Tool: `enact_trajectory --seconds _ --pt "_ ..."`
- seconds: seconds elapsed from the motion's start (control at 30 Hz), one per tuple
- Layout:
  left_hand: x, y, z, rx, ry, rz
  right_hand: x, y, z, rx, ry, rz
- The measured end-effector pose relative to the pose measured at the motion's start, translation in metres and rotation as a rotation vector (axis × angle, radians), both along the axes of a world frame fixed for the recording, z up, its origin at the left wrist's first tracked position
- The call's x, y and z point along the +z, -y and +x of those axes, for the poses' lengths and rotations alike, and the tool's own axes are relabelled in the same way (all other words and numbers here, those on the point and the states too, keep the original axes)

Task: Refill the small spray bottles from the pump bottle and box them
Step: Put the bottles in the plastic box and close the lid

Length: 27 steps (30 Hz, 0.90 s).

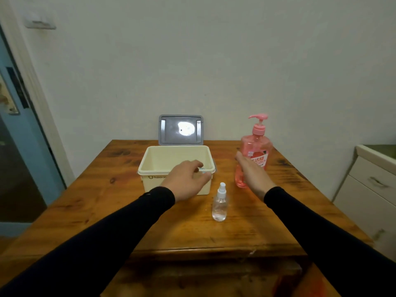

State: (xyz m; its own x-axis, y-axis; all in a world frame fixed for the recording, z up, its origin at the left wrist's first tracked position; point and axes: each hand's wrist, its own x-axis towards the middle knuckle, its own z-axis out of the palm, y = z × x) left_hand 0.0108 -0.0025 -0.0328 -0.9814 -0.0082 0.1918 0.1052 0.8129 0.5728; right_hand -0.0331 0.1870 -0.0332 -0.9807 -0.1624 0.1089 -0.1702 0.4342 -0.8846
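Mid-task: left hand (188, 179) pinching a small bottle (201, 169) over the open cream box (154, 168), right hand (250, 170) open beside the pink pump bottle (256, 151), one clear spray bottle (220, 203) unboxed on the table (128, 206).

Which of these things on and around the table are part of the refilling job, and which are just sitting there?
Part of the job:
pink pump bottle
clear spray bottle on the table
cream box, grey lid raised
small item pinched by left hand at the box rim, too hidden to name

Just there:
white cabinet
blue door
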Motion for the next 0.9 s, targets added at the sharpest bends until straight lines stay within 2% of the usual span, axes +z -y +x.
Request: enact_trajectory --seconds 0.27,0.5,0.9 --pt "-0.038 -0.031 0.016 -0.085 0.087 0.092 0.0 -0.002 0.017 -0.009 0.001 -0.025" --pt "-0.058 -0.051 0.014 -0.089 0.073 0.183 0.001 -0.006 0.02 -0.019 -0.007 -0.027" --pt "-0.054 -0.038 0.008 -0.138 0.04 0.329 -0.001 0.002 0.003 -0.006 0.011 -0.005"
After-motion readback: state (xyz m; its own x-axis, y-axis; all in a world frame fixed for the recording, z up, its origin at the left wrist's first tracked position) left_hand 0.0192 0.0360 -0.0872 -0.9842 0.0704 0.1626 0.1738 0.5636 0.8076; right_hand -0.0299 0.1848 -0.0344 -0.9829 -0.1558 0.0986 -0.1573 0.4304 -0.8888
